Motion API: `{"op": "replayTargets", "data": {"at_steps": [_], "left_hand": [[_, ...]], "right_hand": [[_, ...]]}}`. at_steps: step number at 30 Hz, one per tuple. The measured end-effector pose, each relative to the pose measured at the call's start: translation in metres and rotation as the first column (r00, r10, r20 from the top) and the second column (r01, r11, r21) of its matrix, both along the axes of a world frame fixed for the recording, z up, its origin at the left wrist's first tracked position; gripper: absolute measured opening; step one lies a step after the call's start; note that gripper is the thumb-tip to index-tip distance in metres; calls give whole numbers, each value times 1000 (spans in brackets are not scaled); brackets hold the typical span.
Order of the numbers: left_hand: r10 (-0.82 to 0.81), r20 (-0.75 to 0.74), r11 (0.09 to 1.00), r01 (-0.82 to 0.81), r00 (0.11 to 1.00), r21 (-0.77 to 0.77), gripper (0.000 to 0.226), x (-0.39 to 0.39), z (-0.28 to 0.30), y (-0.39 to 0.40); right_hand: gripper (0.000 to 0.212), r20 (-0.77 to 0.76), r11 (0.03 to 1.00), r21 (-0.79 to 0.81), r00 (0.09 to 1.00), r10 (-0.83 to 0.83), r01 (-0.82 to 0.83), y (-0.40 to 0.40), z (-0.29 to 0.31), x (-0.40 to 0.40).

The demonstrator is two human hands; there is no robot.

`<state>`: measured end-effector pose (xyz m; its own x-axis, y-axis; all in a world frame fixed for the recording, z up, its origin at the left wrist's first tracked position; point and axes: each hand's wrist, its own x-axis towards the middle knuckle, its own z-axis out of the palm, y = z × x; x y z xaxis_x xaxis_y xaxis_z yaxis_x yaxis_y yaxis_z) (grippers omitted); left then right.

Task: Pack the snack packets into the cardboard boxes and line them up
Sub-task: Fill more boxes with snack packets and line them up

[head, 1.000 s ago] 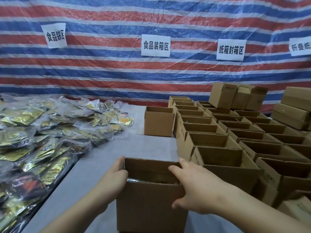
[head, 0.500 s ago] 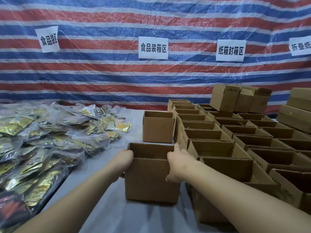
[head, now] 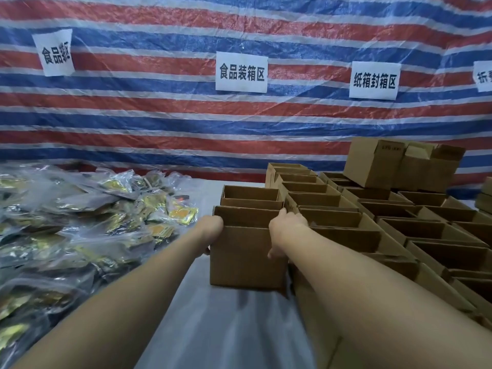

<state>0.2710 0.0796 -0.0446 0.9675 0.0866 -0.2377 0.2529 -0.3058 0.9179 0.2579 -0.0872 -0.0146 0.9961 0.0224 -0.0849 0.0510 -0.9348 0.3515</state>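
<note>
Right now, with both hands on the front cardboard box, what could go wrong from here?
1. The held box sits tight behind the lone box; pushing further could shove that one out of line.
2. The right hand is squeezed against the neighbouring row of open boxes; fingers could catch a flap and shift it.
3. The left hand has only a side grip, so the box may twist.

Front cardboard box (head: 246, 255): inside not visible from this angle, contents can't tell. Left hand (head: 211, 226) fingers hidden behind box's left wall. Rightmost paper sign (head: 483, 79) cut by right edge, text incomplete. Snack packets (head: 80, 222) blurred, print unreadable, pile clipped at left edge.
</note>
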Motion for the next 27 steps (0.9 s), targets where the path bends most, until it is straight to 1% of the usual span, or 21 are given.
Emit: {"op": "replayTargets", "data": {"at_steps": [3,6,10,14,16,18,19,20,22,24,27], "left_hand": [[6,20,1000,-6,1000,2,40,28,-2,-2],[18,34,1000,-19,999,24,39,48,-4,-2],[24,47,999,-26,999,46,36,63,-5,-3],[45,53,999,-46,998,17,40,69,-5,-3],[59,69,998,-61,996,34,52,66,-2,-4],[110,144,986,-126,983,105,73,60,2,-3],[144,210,975,-175,967,139,77,57,4,-2],[172,285,959,-226,943,171,75,54,8,-2],[180,416,923,-299,892,242,65,40,16,-2],[128,513,901,-316,849,297,54,21,26,-7],[-10,568,887,-255,823,385,37,-12,44,-28]], "right_hand": [[85,7,1000,-2,1000,2,-2,-2,1,24],[84,21,999,37,1000,6,-7,-5,2,40],[82,24,996,83,1000,16,-18,-11,1,52],[85,57,995,95,998,37,-42,-15,1,55],[92,69,994,91,996,53,-59,-17,1,52],[96,118,988,127,991,69,-84,-22,4,46],[92,168,981,166,983,75,-103,-25,7,41],[85,226,969,214,971,76,-126,-29,12,35],[66,305,941,296,950,68,-163,-40,22,20],[47,317,923,340,946,66,-178,-54,32,0],[24,311,892,416,949,44,-178,-80,44,-31]]}}
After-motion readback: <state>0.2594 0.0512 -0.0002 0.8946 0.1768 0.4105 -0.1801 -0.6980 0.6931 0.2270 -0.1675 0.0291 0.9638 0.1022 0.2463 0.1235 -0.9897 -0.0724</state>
